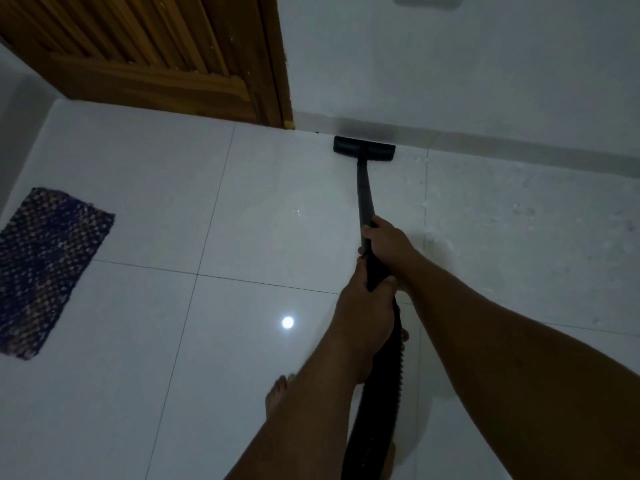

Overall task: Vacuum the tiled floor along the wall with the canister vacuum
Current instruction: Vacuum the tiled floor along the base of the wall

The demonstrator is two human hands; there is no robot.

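Two hands, right hand (386, 242) ahead of left hand (367, 299), gripped one vacuum wand (364, 192); its floor head (363, 148) touched the wall (450, 81).

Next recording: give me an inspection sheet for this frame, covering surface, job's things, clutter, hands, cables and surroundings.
Surface: glossy white tiled floor, pale specks and dust on the tiles to the right.
Job's things: black vacuum floor head against the white baseboard; black wand; black ribbed hose trailing toward the person. Canister not in view.
Clutter: purple woven mat at left.
Hands: right hand grips the wand higher; left hand grips below it.
Cables: nothing seen.
Surroundings: brown slatted wooden door, white wall, bare foot.
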